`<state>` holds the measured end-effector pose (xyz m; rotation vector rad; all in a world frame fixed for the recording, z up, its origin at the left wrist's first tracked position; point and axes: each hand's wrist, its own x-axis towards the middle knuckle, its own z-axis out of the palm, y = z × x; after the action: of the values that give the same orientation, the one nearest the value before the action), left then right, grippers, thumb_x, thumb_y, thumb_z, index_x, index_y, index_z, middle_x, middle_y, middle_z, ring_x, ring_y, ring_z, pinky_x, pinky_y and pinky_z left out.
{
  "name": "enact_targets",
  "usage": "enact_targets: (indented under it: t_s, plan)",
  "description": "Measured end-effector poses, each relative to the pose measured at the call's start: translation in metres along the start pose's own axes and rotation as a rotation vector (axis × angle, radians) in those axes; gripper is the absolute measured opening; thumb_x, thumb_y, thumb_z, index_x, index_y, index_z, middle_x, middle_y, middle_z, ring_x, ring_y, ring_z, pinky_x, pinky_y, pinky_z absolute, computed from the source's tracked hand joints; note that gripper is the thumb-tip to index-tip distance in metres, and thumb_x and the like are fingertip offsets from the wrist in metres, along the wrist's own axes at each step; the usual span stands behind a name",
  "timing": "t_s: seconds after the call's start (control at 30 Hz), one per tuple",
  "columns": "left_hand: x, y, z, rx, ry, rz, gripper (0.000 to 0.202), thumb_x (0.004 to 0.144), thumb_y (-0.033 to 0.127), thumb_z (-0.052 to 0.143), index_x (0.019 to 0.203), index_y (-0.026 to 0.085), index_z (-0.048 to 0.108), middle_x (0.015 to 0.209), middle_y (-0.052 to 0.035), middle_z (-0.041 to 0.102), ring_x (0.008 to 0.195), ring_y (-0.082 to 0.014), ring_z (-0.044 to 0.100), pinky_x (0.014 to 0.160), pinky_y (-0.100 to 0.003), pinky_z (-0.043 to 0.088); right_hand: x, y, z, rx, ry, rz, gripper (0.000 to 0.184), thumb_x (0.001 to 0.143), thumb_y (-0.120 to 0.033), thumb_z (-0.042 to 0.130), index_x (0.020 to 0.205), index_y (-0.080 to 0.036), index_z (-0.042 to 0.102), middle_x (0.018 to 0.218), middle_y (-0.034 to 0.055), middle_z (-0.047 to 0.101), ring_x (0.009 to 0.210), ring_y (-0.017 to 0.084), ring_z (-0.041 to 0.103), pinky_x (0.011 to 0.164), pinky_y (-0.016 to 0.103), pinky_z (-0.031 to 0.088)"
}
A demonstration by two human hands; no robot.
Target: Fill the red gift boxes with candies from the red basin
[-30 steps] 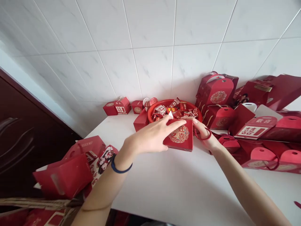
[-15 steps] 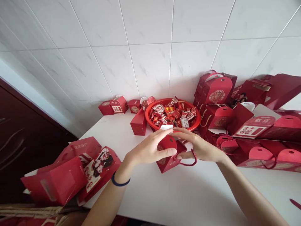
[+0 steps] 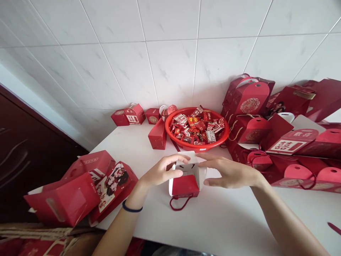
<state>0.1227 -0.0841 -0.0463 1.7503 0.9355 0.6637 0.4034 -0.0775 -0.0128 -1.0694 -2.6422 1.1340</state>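
A small red paper gift box [image 3: 185, 185] stands on the white table in front of me, its top open and its white inside showing. A dark red cord handle [image 3: 181, 208] hangs at its near side. My left hand [image 3: 162, 170] is at the box's left side, thumb and fingers apart around the white flap there; whether it presses on the flap I cannot tell. On the right, my right hand [image 3: 226, 172] is spread, fingertips at the right flap. Just behind the box sits a red plastic basin [image 3: 226, 137] full of wrapped candies [image 3: 194, 128].
Several red gift boxes [image 3: 290, 142] are piled along the right. Red paper bags [image 3: 71, 195] lie at the left table edge. Small boxes [image 3: 133, 114] stand at the back by the tiled wall [image 3: 170, 71], and another box [image 3: 157, 136] beside the basin.
The box has turned and its top has come open, with the cord now at the near side. My hands have moved apart, from over its top to its two sides.
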Motion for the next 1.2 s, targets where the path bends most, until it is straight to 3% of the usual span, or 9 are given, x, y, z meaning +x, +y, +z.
enact_targets:
  t_s: [0.13, 0.23, 0.37, 0.47, 0.57, 0.67, 0.8, 1.03, 1.2]
  plan:
    - [-0.010, -0.010, -0.009, 0.039, -0.166, 0.066, 0.066, 0.082, 0.033, 0.072, 0.145, 0.027, 0.054, 0.159, -0.0080, 0.047, 0.149, -0.0315, 0.040, 0.122, -0.049, 0.034, 0.004, -0.011, 0.004, -0.089, 0.074, 0.013, 0.041, 0.103, -0.049, 0.043, 0.107, -0.025, 0.076, 0.126, 0.0096, 0.069, 0.130, 0.032, 0.057, 0.100, 0.040, 0.048]
    - [-0.012, -0.019, -0.004, 0.129, -0.216, 0.047, 0.078, 0.080, 0.038, 0.078, 0.151, 0.028, 0.048, 0.165, -0.0085, 0.037, 0.153, -0.0317, 0.031, 0.124, -0.051, 0.030, 0.014, -0.020, 0.016, -0.324, 0.230, 0.192, 0.040, 0.103, -0.042, 0.043, 0.090, -0.019, 0.074, 0.104, 0.0117, 0.070, 0.097, 0.027, 0.067, 0.078, 0.034, 0.047]
    - [-0.009, -0.020, 0.008, 0.198, -0.233, 0.058, 0.086, 0.081, 0.040, 0.080, 0.156, 0.028, 0.041, 0.165, -0.0082, 0.036, 0.153, -0.0291, 0.033, 0.125, -0.048, 0.030, 0.032, -0.029, 0.033, -0.499, 0.316, 0.345, 0.021, 0.095, -0.026, 0.056, 0.083, -0.017, 0.069, 0.095, 0.0117, 0.070, 0.090, 0.024, 0.065, 0.074, 0.031, 0.042]
    - [-0.008, -0.016, 0.011, 0.254, -0.226, 0.066, 0.087, 0.082, 0.042, 0.079, 0.157, 0.029, 0.039, 0.165, -0.0084, 0.037, 0.152, -0.0296, 0.035, 0.125, -0.048, 0.031, 0.034, -0.029, 0.033, -0.454, 0.275, 0.377, 0.012, 0.089, -0.029, 0.066, 0.084, -0.018, 0.069, 0.096, 0.0100, 0.071, 0.090, 0.024, 0.066, 0.072, 0.029, 0.041]
    - [-0.007, -0.013, 0.012, 0.263, -0.242, 0.076, 0.088, 0.081, 0.043, 0.080, 0.157, 0.030, 0.039, 0.163, -0.0083, 0.040, 0.150, -0.0313, 0.039, 0.123, -0.049, 0.035, 0.025, -0.021, 0.021, -0.312, 0.204, 0.365, 0.027, 0.083, -0.046, 0.074, 0.089, -0.020, 0.071, 0.100, 0.0076, 0.072, 0.091, 0.025, 0.066, 0.072, 0.029, 0.042]
    - [-0.006, -0.013, 0.012, 0.254, -0.236, 0.071, 0.086, 0.081, 0.040, 0.081, 0.156, 0.030, 0.040, 0.163, -0.0087, 0.040, 0.149, -0.0314, 0.040, 0.123, -0.050, 0.035, 0.010, -0.013, 0.009, -0.191, 0.084, 0.249, 0.049, 0.076, -0.054, 0.078, 0.114, -0.024, 0.070, 0.116, 0.0073, 0.070, 0.105, 0.028, 0.064, 0.082, 0.032, 0.046]
    - [-0.003, -0.014, 0.013, 0.253, -0.172, 0.058, 0.084, 0.084, 0.037, 0.078, 0.157, 0.029, 0.038, 0.165, -0.0085, 0.037, 0.152, -0.0293, 0.036, 0.125, -0.051, 0.031, -0.004, -0.010, 0.005, -0.213, -0.040, 0.172, 0.091, 0.066, -0.054, 0.083, 0.148, -0.029, 0.050, 0.137, 0.0115, 0.060, 0.125, 0.036, 0.056, 0.097, 0.042, 0.045]
    - [0.001, -0.017, 0.010, 0.247, -0.067, 0.081, 0.080, 0.089, 0.037, 0.072, 0.159, 0.031, 0.034, 0.167, -0.0093, 0.033, 0.155, -0.0315, 0.028, 0.125, -0.055, 0.028, -0.004, -0.002, 0.013, -0.272, 0.108, 0.321, 0.121, 0.066, -0.053, 0.083, 0.164, -0.033, 0.016, 0.164, 0.0164, 0.032, 0.129, 0.042, 0.056, 0.095, 0.046, 0.049]
    - [0.003, -0.019, 0.008, 0.205, -0.120, 0.108, 0.080, 0.091, 0.038, 0.071, 0.160, 0.034, 0.031, 0.167, -0.0072, 0.033, 0.153, -0.0300, 0.032, 0.123, -0.053, 0.033, 0.001, 0.012, 0.013, -0.190, 0.069, 0.335, 0.121, 0.062, -0.055, 0.084, 0.163, -0.026, 0.023, 0.130, 0.0179, 0.066, 0.106, 0.038, 0.068, 0.083, 0.041, 0.051]
